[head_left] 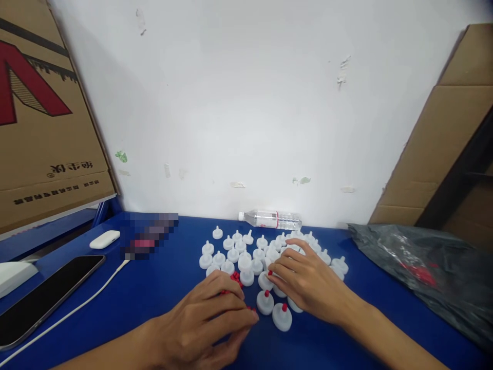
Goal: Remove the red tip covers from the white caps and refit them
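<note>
Many white plastic nozzle caps (246,277), disc-shaped with a thin spout, stand crowded on the blue table. My right hand (311,280) reaches into them from the right. Its thumb and a finger pinch a small red tip cap (270,273) on the spout of one white nozzle cap (264,281). Nearer to me, two white nozzle caps (282,317) carry red tips. My left hand (208,318) hovers low with curled fingers beside a small pile of red tip caps (236,278). More red shows at its fingertips; what they hold is unclear.
A clear plastic bottle (271,219) lies against the wall behind the caps. On the left are a phone (50,293), a white cable (73,313) and a white earbud case (105,239). A grey plastic bag (416,272) lies right; cardboard (435,133) stands behind it.
</note>
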`<action>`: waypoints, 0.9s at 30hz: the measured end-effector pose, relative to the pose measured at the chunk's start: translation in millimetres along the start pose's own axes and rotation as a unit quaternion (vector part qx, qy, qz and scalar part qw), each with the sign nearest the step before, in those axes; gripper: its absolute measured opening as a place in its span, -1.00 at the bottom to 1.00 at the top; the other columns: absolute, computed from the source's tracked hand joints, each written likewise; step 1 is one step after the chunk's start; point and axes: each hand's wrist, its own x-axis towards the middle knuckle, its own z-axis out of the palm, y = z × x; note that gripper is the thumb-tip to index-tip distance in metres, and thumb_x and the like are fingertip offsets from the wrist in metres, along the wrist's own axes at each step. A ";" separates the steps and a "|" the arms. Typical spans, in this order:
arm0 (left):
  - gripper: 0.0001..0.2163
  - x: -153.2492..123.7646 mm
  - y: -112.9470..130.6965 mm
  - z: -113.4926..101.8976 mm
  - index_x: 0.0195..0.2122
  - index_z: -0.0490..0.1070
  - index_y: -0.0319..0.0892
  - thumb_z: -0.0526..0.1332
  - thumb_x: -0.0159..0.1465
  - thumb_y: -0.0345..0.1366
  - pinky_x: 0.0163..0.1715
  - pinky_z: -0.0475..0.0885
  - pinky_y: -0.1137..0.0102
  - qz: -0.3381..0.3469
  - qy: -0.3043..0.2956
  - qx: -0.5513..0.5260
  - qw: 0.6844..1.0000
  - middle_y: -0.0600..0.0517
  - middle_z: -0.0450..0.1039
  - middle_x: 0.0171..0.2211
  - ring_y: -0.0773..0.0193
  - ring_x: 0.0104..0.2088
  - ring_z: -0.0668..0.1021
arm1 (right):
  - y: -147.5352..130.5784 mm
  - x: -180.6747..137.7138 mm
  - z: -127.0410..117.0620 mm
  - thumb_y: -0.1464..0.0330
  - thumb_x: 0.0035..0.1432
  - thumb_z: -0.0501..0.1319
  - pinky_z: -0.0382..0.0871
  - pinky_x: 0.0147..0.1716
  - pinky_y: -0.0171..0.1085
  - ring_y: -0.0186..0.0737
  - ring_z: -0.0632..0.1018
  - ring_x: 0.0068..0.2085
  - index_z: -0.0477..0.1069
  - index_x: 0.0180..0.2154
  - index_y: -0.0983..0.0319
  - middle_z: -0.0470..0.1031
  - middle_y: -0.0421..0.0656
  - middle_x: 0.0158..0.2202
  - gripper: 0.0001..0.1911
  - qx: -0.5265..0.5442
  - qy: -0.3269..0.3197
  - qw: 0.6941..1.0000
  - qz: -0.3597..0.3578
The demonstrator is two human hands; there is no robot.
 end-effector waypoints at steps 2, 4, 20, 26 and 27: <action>-0.64 -0.4 -0.3 0.5 0.02 0.47 -0.33 0.24 0.19 -0.62 -0.26 0.56 0.25 0.001 0.005 0.011 1.000 -0.14 0.62 -0.32 0.12 -0.26 0.56 | -0.9 1.0 -0.9 0.39 0.40 0.15 0.22 0.19 0.00 -0.25 0.47 -0.35 0.46 -0.27 0.21 0.48 -0.24 -0.43 -0.84 0.000 0.003 1.000 0.000; -0.66 -0.2 -0.6 0.7 0.01 0.49 -0.32 0.24 0.20 -0.61 -0.25 0.57 0.25 0.004 0.003 0.017 1.000 -0.13 0.62 -0.34 0.13 -0.28 0.56 | -2.1 1.8 -2.0 0.39 0.39 0.16 0.22 0.19 -0.01 -0.24 0.46 -0.34 0.46 -0.27 0.21 0.47 -0.24 -0.43 -0.85 -0.003 0.007 1.000 0.004; -0.88 -1.9 -2.8 2.0 -0.22 0.51 -0.28 0.25 0.28 -0.57 -0.29 0.53 0.29 -0.004 -0.013 0.022 1.000 -0.07 0.57 -0.39 0.16 -0.30 0.54 | -4.9 -0.5 3.9 0.41 0.40 0.13 0.11 0.24 -0.01 -0.25 0.44 -0.31 0.39 -0.30 0.18 0.45 -0.28 -0.41 -0.83 0.016 -0.012 1.000 0.024; -0.90 -3.9 -0.7 1.0 -0.24 0.50 -0.29 0.26 0.27 -0.58 -0.27 0.51 0.27 -0.009 -0.023 0.019 1.000 -0.07 0.56 -0.39 0.16 -0.28 0.52 | -4.9 0.9 1.9 0.41 0.40 0.12 0.14 0.23 -0.01 -0.25 0.46 -0.31 0.42 -0.28 0.18 0.48 -0.27 -0.40 -0.83 0.022 -0.011 0.999 0.024; -0.89 -3.9 -1.1 1.0 -0.24 0.50 -0.29 0.26 0.27 -0.58 -0.27 0.50 0.27 -0.008 -0.024 0.017 1.000 -0.07 0.56 -0.38 0.16 -0.28 0.51 | -5.1 1.1 1.6 0.41 0.40 0.13 0.15 0.23 -0.01 -0.25 0.46 -0.31 0.43 -0.28 0.18 0.48 -0.26 -0.40 -0.83 0.022 -0.012 0.999 0.023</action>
